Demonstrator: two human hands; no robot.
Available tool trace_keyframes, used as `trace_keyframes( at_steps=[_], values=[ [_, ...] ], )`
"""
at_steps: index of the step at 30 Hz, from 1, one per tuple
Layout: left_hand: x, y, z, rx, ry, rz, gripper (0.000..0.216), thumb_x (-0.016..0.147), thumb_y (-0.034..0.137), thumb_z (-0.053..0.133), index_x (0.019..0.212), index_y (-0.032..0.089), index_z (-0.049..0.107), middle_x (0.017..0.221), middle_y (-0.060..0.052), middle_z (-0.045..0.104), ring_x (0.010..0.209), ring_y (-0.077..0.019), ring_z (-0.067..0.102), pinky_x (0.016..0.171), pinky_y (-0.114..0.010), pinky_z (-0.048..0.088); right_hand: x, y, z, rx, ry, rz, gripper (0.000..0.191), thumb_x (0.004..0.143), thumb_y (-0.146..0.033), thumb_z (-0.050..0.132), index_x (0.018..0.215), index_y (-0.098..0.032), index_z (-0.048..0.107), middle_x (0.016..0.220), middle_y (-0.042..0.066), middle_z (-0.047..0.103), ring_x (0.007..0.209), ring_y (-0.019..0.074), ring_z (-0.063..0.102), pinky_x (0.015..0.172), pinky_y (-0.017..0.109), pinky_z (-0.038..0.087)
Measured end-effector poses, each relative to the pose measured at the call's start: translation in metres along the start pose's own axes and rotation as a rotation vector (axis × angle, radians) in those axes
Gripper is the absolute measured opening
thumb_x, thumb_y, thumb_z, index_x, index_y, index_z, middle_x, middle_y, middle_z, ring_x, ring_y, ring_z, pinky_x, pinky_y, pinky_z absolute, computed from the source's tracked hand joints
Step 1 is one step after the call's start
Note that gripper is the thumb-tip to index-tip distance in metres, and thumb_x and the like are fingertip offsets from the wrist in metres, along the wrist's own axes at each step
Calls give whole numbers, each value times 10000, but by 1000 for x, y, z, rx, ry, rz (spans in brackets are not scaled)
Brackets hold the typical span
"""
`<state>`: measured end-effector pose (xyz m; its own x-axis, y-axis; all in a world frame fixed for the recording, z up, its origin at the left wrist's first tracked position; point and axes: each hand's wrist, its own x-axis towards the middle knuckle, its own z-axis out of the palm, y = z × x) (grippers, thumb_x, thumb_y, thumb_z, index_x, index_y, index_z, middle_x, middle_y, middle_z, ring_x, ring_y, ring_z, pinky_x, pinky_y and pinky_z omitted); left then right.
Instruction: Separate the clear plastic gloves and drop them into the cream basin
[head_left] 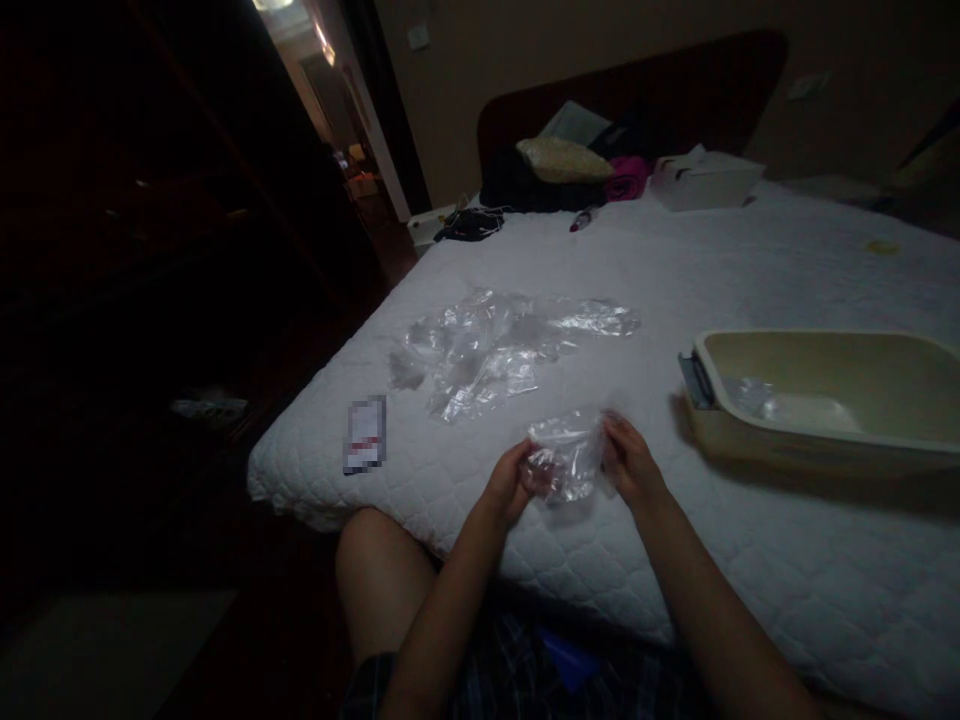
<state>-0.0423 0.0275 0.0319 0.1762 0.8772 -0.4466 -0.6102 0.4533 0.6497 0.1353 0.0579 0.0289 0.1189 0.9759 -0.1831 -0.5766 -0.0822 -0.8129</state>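
Observation:
A clear plastic bag [568,455] is stretched between my two hands, just above the near edge of the white quilted bed [600,580]. My left hand [517,482] grips its left side, the fingers partly seen through the film. On the opposite side my right hand [628,458] pinches the bag's edge. Beyond my hands, a spread of several crumpled clear plastic bags [495,345] lies on the bed. To the right stands a cream plastic bin [810,430] with a grey handle, and a small piece of clear plastic [752,396] rests inside it.
A phone-like object [365,435], blurred out, lies near the bed's left corner. Toward the headboard [675,85] are a white box [706,180], a magenta roll [628,178], a pale cushion [564,160] and dark cables [471,225]. The floor on the left is dark.

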Motion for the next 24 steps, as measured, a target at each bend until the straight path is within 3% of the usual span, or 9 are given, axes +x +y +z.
trace_keyframes(
  at_steps=[3, 7, 11, 14, 16, 20, 22, 24],
  values=[
    [1, 8, -3, -101, -7, -132, 231, 831, 270, 506, 767, 77, 617, 632, -68, 637, 548, -145, 610, 610, -268, 495, 0, 1, -1, 15, 11, 1, 359, 574, -258, 726, 914, -228, 614, 644, -68, 592, 465, 53, 459, 381, 153, 331],
    [1, 15, -10, -160, -129, -117, 272, 866, 282, 457, 905, 67, 620, 842, -139, 679, 733, -216, 660, 737, -350, 499, 0, 2, -1, -6, 85, -73, 459, 576, -200, 661, 1023, -228, 564, 800, -20, 657, 551, 80, 534, 474, 187, 407],
    [2, 17, -17, -237, -137, -103, 289, 866, 290, 448, 979, 77, 608, 873, -145, 678, 814, -228, 657, 788, -354, 483, -2, 6, -3, -149, 317, -338, 403, 616, -175, 588, 1012, -217, 527, 815, -15, 621, 573, 87, 530, 538, 223, 431],
    [4, 14, -18, -218, -117, -82, 254, 853, 255, 462, 975, 87, 608, 843, -122, 683, 805, -221, 657, 808, -359, 476, -9, 10, -1, -453, 388, -598, 324, 718, -245, 562, 1037, -209, 520, 892, 20, 602, 736, 136, 564, 665, 290, 462],
    [5, 12, -17, -201, -127, -58, 235, 847, 236, 462, 959, 88, 607, 887, -131, 683, 837, -226, 654, 832, -366, 466, -15, 14, 3, -737, 278, -722, 329, 751, -300, 571, 1062, -200, 531, 979, 58, 600, 884, 178, 560, 790, 351, 449],
    [5, 10, -18, -216, -140, -49, 256, 858, 252, 438, 991, 93, 589, 928, -146, 678, 835, -230, 655, 845, -377, 455, -19, 23, 9, -1213, -99, -868, 335, 738, -370, 623, 1026, -201, 592, 1035, 87, 616, 992, 234, 533, 895, 419, 392],
    [6, 11, -19, -243, -154, -54, 267, 868, 271, 427, 1009, 97, 573, 951, -152, 672, 871, -242, 650, 862, -388, 445, -16, 28, 9, -1325, -211, -888, 247, 759, -372, 608, 940, -208, 632, 1000, 80, 633, 976, 235, 542, 899, 427, 385],
    [6, 11, -20, -270, -171, -61, 277, 876, 290, 417, 1010, 96, 561, 968, -159, 665, 911, -252, 640, 878, -397, 436, -13, 32, 6, -1355, -234, -871, 186, 796, -343, 566, 896, -207, 645, 968, 77, 641, 949, 227, 552, 884, 422, 397]
  ],
)
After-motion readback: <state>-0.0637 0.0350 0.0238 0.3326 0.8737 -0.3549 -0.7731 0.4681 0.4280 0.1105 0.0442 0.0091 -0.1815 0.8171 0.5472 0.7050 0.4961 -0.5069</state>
